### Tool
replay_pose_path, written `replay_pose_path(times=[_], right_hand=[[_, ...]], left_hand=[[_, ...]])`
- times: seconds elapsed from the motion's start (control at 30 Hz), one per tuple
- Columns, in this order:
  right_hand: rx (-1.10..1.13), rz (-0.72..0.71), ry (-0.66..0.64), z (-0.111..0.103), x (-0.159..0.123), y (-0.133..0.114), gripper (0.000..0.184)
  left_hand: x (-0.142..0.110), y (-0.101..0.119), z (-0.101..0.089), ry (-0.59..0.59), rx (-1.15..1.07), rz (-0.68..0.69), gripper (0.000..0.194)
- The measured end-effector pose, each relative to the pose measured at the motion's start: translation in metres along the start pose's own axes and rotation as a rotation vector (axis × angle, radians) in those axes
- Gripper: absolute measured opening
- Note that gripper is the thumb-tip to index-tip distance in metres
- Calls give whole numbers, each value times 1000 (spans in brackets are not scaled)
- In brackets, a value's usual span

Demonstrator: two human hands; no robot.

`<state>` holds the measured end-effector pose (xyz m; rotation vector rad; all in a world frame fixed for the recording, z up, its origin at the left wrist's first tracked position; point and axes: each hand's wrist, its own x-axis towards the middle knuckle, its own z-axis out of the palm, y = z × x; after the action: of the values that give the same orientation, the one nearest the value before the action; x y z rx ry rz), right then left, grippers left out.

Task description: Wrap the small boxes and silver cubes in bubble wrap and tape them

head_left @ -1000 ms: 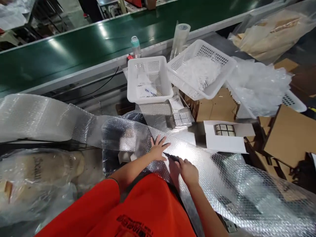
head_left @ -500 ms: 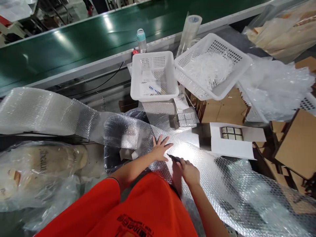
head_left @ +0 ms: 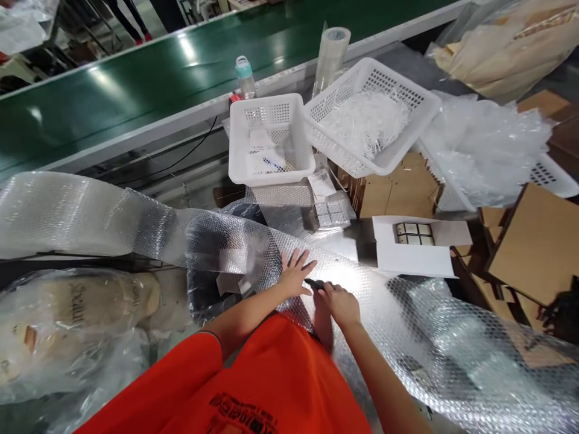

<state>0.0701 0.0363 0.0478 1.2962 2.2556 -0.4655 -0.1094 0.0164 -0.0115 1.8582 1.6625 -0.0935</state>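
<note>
A long sheet of bubble wrap (head_left: pixel 377 307) runs across the metal worktop from the left to the lower right. My left hand (head_left: pixel 295 277) lies flat on it with the fingers spread, pressing it down. Just right of those fingers, my right hand (head_left: pixel 342 304) grips a slim black utility knife (head_left: pixel 313 283), its tip pointing left and close to the left hand. Its blade is too small to make out. A small bundle wrapped in bubble wrap (head_left: pixel 329 214) sits beyond the hands. To the right, an open white carton (head_left: pixel 414 262) holds several small boxes (head_left: pixel 415 234).
Two white baskets (head_left: pixel 271 176) stand at the back, with a clear roll (head_left: pixel 332 57) and a bottle (head_left: pixel 245 78) behind them. A green conveyor (head_left: pixel 149 90) passes beyond. Cardboard (head_left: pixel 543 253) is stacked on the right; a dark bin (head_left: pixel 199 295) stands left under the wrap.
The whole view has shifted slightly, so the baskets and carton appear further left. My right hand with the utility knife has moved a little closer to my left hand, which stays flat.
</note>
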Motion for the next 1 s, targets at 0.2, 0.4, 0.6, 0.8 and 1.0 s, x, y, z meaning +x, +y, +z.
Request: replay_pose_path(times=[0.2, 0.4, 0.6, 0.8, 1.0], right_hand=[[-6, 15, -27, 0, -9, 24, 36], [-44, 82, -58, 10, -27, 65, 38], [-90, 132, -73, 19, -43, 97, 40], [-117, 187, -95, 22, -56, 118, 38], [-98, 189, -118, 14, -57, 119, 39]], left_hand=[[1, -5, 1, -8, -31, 7, 115], [1, -6, 0, -30, -31, 10, 116], [1, -7, -2, -54, -30, -1, 116], [0, -8, -4, -74, -14, -4, 117], [0, -13, -8, -69, 33, 0, 116]])
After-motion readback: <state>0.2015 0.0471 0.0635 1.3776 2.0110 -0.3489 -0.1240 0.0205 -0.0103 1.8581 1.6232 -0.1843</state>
